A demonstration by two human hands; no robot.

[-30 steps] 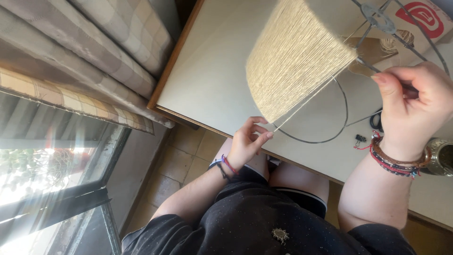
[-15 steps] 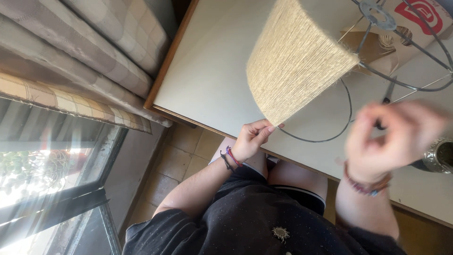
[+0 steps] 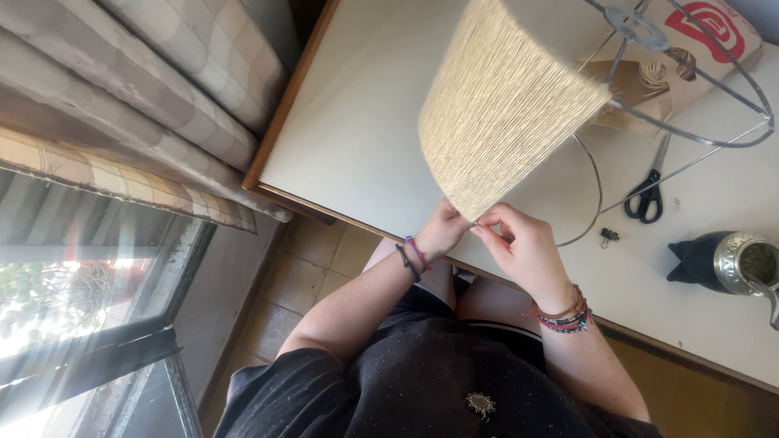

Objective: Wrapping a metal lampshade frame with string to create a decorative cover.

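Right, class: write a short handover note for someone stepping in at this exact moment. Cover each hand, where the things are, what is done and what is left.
Left hand: pinching the lower edge of the wound twine on the lampshade frame, at the table's near edge.
Right hand: fingertips meet the left hand at the same spot, working the strand; whether it grips is unclear.
Things: scissors and a small binder clip lie on the table, right of the frame; a paper bag sits behind it.
Done: one section of the frame is covered in twine.
Left: the rest of the wire frame is bare.
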